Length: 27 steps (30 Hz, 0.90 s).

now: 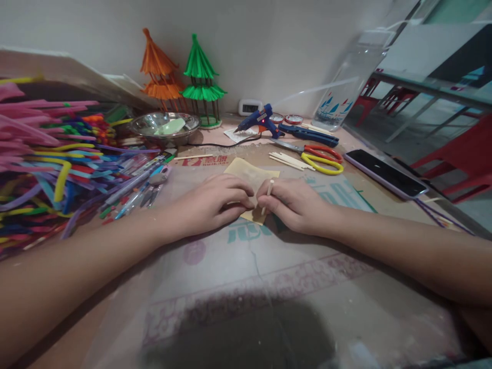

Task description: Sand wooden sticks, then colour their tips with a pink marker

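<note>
A small yellow sheet (249, 170), perhaps sandpaper, lies at the middle of the covered table. My left hand (215, 201) presses on its left side, fingers bent and thumb close to the fingertips at the sheet's edge. In my right hand (294, 202), a short pale wooden stick (270, 187) is pinched between thumb and fingers. It stands nearly upright over the sheet's right part, its lower end partly hidden by the fingers. Behind the right hand lie several loose wooden sticks (290, 161).
Pipe cleaners (46, 148) crowd the left, with pens (142, 187) beside them. Behind stand a metal bowl (165, 130), orange (159, 66) and green (200, 66) pagoda models and a blue glue gun (255, 120). Scissors (323, 158), a phone (384, 173) and a bottle (338, 97) are right.
</note>
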### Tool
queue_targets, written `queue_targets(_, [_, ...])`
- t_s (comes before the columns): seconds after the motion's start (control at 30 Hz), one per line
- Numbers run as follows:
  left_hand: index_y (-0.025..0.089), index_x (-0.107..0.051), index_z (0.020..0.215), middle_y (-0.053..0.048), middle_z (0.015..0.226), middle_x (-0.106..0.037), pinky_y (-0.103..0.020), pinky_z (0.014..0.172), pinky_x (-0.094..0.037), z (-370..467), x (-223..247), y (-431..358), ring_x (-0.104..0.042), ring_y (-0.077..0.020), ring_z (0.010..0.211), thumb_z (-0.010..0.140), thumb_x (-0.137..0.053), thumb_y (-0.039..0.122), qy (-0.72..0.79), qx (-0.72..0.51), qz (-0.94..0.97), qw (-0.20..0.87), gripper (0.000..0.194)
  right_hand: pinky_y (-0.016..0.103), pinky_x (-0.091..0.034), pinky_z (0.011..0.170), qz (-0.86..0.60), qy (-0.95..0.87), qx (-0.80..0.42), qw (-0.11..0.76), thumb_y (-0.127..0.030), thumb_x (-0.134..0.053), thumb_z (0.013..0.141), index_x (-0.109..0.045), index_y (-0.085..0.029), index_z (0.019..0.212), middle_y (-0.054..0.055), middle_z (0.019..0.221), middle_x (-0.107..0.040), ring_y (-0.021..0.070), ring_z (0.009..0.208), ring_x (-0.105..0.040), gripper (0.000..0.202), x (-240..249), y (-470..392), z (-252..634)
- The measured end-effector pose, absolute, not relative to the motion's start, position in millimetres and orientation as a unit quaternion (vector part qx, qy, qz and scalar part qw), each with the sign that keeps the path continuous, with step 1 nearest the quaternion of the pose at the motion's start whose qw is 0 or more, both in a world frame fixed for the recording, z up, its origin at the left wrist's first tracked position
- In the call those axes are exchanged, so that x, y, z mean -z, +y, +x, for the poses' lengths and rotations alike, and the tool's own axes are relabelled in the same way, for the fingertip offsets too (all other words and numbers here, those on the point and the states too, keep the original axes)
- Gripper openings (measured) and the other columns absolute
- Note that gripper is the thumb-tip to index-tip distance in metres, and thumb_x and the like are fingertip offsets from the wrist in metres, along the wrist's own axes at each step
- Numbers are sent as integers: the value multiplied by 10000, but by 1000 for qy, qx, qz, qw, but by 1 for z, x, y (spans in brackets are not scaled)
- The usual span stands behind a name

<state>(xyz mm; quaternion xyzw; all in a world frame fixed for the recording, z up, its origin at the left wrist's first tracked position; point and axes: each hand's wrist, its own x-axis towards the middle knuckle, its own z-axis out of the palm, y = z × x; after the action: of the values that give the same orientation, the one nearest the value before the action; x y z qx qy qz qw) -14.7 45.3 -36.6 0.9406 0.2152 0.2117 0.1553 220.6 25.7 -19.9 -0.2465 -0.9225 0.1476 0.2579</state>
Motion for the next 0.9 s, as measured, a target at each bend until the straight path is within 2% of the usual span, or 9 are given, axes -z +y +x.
queue_targets(0.23, [197,-699,1008,-74,1159,-692,-363,988,-472,-14,35,45,-627,-208,1108,1014,-531,262,213,-219,939,156,180,290,-465,724,-221,-935,-111,255,-260,-413,1058,-575,-172,861,71,803,-693,176,742,-626,270,21,26,218])
queue_targets(0.9, [211,-688,989,-68,1183,-681,-371,1013,-460,-15,38,45,-613,-211,1137,1015,-522,277,219,-211,938,165,181,321,-473,777,-196,-942,-122,243,-258,-400,1063,-559,-184,839,68,798,-676,186,777,-617,284,20,26,220])
